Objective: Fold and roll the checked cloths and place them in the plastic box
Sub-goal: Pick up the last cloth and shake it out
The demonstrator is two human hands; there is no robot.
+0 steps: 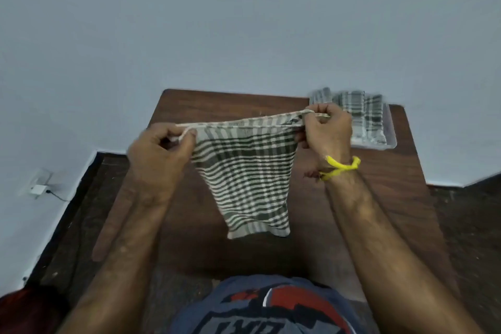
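Head view: hands are working above the brown desk (189, 106).
Checked cloth (245, 171): hanging in the air over the desk's middle, top edge stretched between both hands, lower end dangling free.
Left hand (160, 152): fingers are curling round and pinching the cloth's left top corner.
Right hand (326, 130): fingers are pinching the right top corner; a yellow band (343, 165) is circling the wrist.
Plastic box (390, 141): sitting at the desk's far right corner, holding more checked cloths (363, 114).
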